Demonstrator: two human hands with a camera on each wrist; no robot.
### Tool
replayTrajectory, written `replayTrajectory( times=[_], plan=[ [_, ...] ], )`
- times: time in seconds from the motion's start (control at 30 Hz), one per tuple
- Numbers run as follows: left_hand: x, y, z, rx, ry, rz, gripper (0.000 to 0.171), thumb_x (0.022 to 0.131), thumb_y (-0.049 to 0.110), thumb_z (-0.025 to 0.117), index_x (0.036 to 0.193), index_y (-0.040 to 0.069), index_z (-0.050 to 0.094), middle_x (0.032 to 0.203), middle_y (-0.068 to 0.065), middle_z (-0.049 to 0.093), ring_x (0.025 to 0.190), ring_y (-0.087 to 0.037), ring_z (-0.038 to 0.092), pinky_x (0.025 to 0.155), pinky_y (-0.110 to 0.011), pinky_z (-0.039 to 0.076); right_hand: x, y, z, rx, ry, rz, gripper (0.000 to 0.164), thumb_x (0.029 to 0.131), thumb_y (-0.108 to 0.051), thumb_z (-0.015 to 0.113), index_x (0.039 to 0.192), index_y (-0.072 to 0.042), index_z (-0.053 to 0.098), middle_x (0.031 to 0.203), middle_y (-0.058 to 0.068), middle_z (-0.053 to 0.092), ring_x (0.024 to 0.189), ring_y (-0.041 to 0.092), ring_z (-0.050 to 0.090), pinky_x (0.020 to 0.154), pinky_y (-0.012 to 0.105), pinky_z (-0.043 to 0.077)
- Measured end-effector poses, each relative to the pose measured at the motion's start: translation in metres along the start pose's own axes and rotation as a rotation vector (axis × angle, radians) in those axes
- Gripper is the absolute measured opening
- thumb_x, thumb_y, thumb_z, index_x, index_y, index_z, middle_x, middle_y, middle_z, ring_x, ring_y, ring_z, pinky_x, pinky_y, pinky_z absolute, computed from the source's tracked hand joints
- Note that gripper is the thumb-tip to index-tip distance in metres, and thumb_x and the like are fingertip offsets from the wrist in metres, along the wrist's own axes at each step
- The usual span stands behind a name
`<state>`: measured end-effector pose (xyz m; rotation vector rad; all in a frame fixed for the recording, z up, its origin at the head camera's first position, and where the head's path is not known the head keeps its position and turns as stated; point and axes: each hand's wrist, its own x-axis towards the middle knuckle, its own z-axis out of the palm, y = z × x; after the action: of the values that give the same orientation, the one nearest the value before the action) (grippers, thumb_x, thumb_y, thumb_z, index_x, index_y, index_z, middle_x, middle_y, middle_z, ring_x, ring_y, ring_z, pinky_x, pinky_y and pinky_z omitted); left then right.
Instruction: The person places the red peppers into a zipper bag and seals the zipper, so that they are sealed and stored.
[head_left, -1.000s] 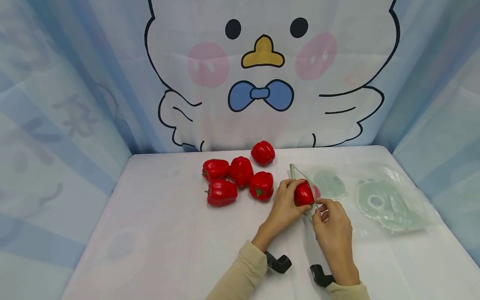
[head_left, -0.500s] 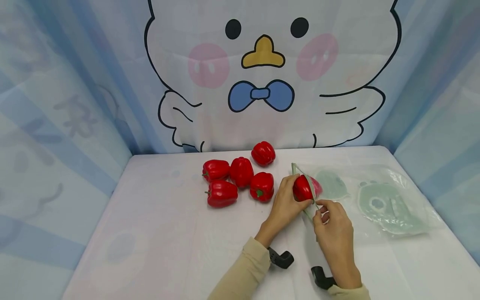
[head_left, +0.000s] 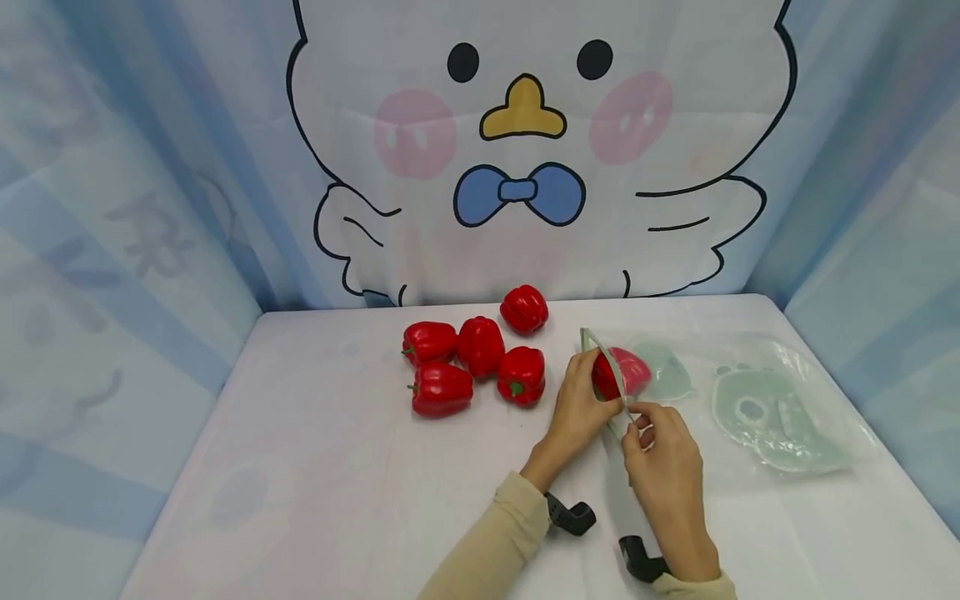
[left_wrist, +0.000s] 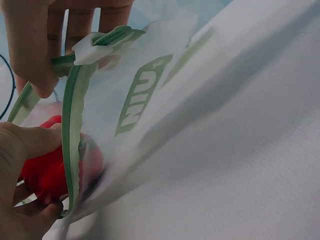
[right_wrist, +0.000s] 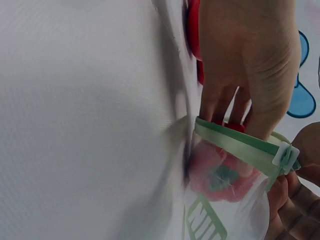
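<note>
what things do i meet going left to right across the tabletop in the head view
Five loose, glossy red bell peppers → bare left hand → bare right hand → large pale-green print on clear plastic

We have slid the held red pepper (head_left: 604, 379) deeper into the clear bag (head_left: 765, 408), our left hand (head_left: 579, 410) following.

Peppers (head_left: 481, 347) red; bag (head_left: 701, 408) clear, green-edged, green-printed; sleeves (head_left: 487, 533) beige.
</note>
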<state>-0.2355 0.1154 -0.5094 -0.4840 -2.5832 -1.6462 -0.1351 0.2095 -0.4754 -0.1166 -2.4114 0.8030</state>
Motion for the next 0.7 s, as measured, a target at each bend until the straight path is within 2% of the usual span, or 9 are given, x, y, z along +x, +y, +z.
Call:
replayTrajectory(
  times=[0.2, 0.37, 0.47, 0.57, 0.7],
  plan=[
    [0.0025, -0.0043, 0.0028, -0.024, -0.022, 0.017, 0.079, 0.088, 0.011, 0.082, 0.156, 0.005, 0.042, 0.157, -0.011, 0.046, 0.145, -0.023, 0.051, 0.12, -0.035, 0.045, 0.0005, -0.0003, 0.0004, -0.008, -0.016, 0.011, 0.026, 0.085, 0.009, 0.07, 0.108, 0.0, 0.074, 0.085, 0.011, 0.065, 0.068, 0.019, 0.057, 0.054, 0.024, 0.043],
    [0.0041, -0.0048, 0.0073, -0.078, -0.014, 0.021, 0.077, 0.087, 0.014, 0.084, 0.154, 0.008, 0.045, 0.156, -0.013, 0.038, 0.136, -0.022, 0.053, 0.115, -0.028, 0.048, -0.0008, 0.0015, 0.0, -0.017, -0.011, 0.014, 0.026, 0.084, 0.009, 0.07, 0.107, -0.001, 0.074, 0.084, 0.009, 0.065, 0.069, 0.019, 0.057, 0.055, 0.025, 0.043],
    [0.0046, -0.0043, 0.0088, -0.041, 0.019, 0.028, 0.075, 0.086, 0.017, 0.086, 0.151, 0.009, 0.049, 0.149, -0.013, 0.044, 0.13, -0.022, 0.053, 0.109, -0.027, 0.049, -0.0013, 0.0016, -0.0002, -0.014, -0.013, 0.017, 0.026, 0.083, 0.009, 0.071, 0.107, -0.001, 0.074, 0.085, 0.009, 0.065, 0.069, 0.018, 0.057, 0.056, 0.025, 0.043],
    [0.0053, -0.004, 0.0089, -0.007, 0.047, 0.016, 0.073, 0.086, 0.023, 0.087, 0.15, 0.01, 0.051, 0.146, -0.011, 0.051, 0.13, -0.022, 0.051, 0.108, -0.03, 0.05, -0.001, 0.0014, -0.0001, -0.002, -0.017, 0.013, 0.026, 0.083, 0.009, 0.071, 0.107, -0.001, 0.074, 0.085, 0.01, 0.065, 0.069, 0.018, 0.058, 0.055, 0.025, 0.043],
    [0.0069, -0.0041, 0.0078, -0.045, 0.053, 0.0, 0.068, 0.089, 0.022, 0.085, 0.148, 0.01, 0.052, 0.143, -0.008, 0.058, 0.129, -0.022, 0.057, 0.108, -0.03, 0.052, -0.0001, 0.002, 0.0, 0.006, -0.017, 0.014, 0.026, 0.084, 0.009, 0.071, 0.107, -0.001, 0.074, 0.085, 0.01, 0.066, 0.069, 0.019, 0.058, 0.055, 0.025, 0.043]
  ],
)
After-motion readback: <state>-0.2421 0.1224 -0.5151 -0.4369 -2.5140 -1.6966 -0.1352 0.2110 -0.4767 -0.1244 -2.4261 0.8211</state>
